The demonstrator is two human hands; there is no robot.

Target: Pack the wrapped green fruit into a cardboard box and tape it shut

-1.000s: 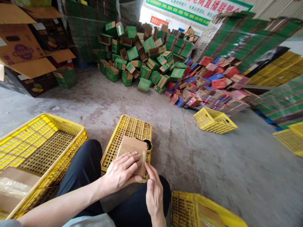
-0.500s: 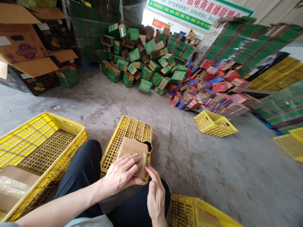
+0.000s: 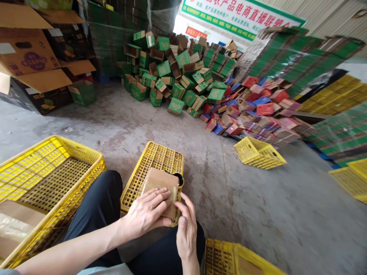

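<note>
A flat brown cardboard piece (image 3: 163, 178) with shiny clear tape across it lies on an upturned yellow plastic crate (image 3: 143, 164). My left hand (image 3: 149, 209) is laid flat over the cardboard, fingers stretched out and pressing on the taped part. At the cardboard's right edge is my right hand (image 3: 186, 229), its fingers apart and a fingertip touching or very near that edge. A black round object, perhaps a tape dispenser (image 3: 180, 179), sits behind the cardboard's far right corner, mostly hidden.
To the left stands a large yellow crate (image 3: 86, 164) with a taped cardboard piece (image 3: 20, 225) inside. Another yellow crate (image 3: 220, 256) is at lower right, and one more (image 3: 259, 152) lies farther off. Green boxes (image 3: 174, 91) and red-blue boxes (image 3: 258, 110) are heaped behind.
My right hand's fingers have spread, with the index finger raised off the cardboard's edge. My left hand stays flat on the cardboard. The view has shifted slightly.
</note>
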